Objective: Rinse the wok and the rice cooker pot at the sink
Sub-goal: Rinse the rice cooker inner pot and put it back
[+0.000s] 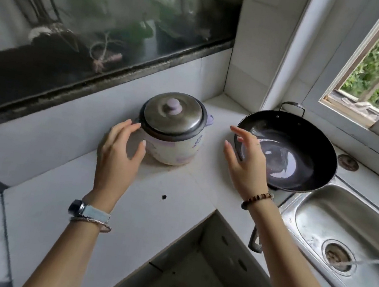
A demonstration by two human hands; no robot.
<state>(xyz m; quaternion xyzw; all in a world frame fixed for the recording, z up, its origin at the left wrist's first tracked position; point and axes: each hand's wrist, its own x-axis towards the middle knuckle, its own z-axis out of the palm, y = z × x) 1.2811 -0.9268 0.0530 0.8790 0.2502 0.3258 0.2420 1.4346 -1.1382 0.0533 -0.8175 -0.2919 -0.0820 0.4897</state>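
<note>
Wok (pixel 304 144), near handle (pixel 253 242) (partly) behind forearm (pixel 278 251)

The white surface (pixel 162 212) turns a corner. A lidded rice cooker (pixel 173 146) stands on it. The black wok (pixel 302 155) sits nearby, against the sink (pixel 343 211).

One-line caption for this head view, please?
Open left hand and right hand flank the lidded rice cooker on the counter; empty wok beside the sink, water running.
</note>
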